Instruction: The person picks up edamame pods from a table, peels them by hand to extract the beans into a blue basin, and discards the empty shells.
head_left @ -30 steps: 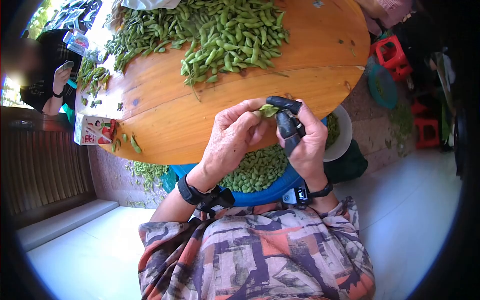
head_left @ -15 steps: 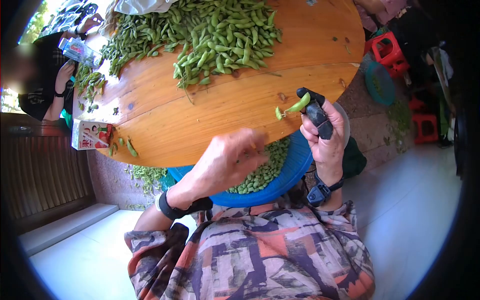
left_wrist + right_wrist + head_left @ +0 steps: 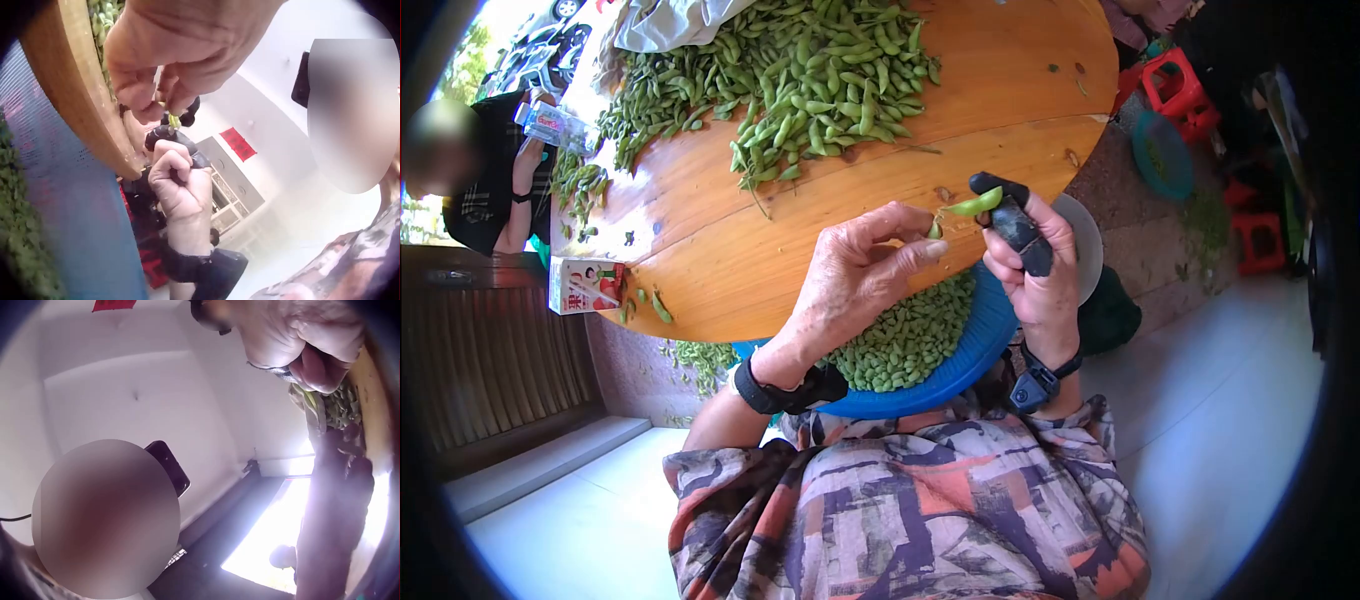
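My right hand (image 3: 1040,265) has black covers on thumb and forefinger, which pinch a green soybean pod (image 3: 977,203) above the table's near edge. Facing it, my left hand (image 3: 860,265) pinches a small green pod piece (image 3: 936,229) between thumb and forefinger, close to the pod's left end. In the left wrist view, my left hand (image 3: 181,50) hangs over a bit of green at the covered fingertips of my right hand (image 3: 181,175). Below both hands, a blue basket (image 3: 990,345) holds many shelled green beans (image 3: 910,345).
A large heap of pods (image 3: 830,90) covers the far part of the wooden table (image 3: 1000,110). A juice carton (image 3: 587,286) stands at the left edge. Behind my right hand is a white bowl (image 3: 1090,245). Another person (image 3: 490,190) sits at left; red stools (image 3: 1175,85) stand at right.
The hands were together over a leafy green piece, then parted. My left hand dipped over the basket and came back up to the pod, which my right hand holds a little further left now.
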`<state>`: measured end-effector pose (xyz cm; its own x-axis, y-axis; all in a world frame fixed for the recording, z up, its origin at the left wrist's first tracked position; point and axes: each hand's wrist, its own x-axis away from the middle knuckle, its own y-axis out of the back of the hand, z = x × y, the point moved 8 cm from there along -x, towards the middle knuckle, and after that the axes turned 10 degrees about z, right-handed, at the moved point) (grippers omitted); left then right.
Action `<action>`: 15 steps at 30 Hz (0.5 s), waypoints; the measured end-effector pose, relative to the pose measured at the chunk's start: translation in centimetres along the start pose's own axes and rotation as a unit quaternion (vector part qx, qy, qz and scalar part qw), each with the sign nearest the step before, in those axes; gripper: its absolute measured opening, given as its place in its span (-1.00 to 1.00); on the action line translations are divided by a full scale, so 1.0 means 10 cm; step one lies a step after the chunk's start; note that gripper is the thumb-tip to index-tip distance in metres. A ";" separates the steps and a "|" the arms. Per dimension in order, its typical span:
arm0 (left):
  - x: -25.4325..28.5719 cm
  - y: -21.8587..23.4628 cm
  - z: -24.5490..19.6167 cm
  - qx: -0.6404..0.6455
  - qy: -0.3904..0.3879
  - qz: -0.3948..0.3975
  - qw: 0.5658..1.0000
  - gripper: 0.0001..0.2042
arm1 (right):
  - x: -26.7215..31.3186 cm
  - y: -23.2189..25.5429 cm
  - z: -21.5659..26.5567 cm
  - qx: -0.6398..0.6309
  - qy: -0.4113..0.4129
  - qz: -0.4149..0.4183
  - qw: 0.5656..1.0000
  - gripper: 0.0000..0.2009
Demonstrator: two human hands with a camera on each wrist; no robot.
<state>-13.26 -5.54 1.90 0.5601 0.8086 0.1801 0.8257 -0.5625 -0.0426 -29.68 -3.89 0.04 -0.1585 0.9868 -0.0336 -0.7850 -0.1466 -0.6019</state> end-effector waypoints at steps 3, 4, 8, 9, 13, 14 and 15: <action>0.05 0.08 0.13 0.154 0.024 -0.023 0.987 -0.88 | 0.03 -0.09 -0.05 0.020 -0.053 -0.007 0.998 -0.69; 0.05 0.09 0.15 0.154 0.024 -0.023 0.988 -0.88 | 0.06 -0.11 -0.13 0.037 -0.091 0.013 0.995 -0.71; 0.08 0.15 0.19 0.202 0.009 -0.049 0.978 -0.86 | 0.13 -0.24 -0.19 0.122 -0.155 0.046 0.979 -0.76; 0.09 0.16 0.19 0.178 0.014 -0.048 0.983 -0.86 | 0.13 -0.26 -0.19 0.148 -0.157 0.056 0.975 -0.76; 0.13 0.23 0.16 0.164 0.005 -0.055 0.985 -0.86 | 0.12 -0.32 0.09 0.093 -0.057 0.028 0.994 -0.67; 0.15 0.25 0.17 0.192 0.004 -0.056 0.980 -0.86 | 0.13 -0.29 0.16 0.092 -0.016 0.036 0.995 -0.64; 0.16 0.26 0.18 0.220 0.002 -0.057 0.974 -0.86 | 0.12 -0.26 0.19 0.120 -0.010 0.040 0.992 -0.65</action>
<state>-10.13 -5.39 0.35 0.4630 0.8606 0.2119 0.8320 -0.3396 -0.4388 -28.96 -2.43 3.06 -0.2362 0.9701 -0.0561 -0.8891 -0.2391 -0.3902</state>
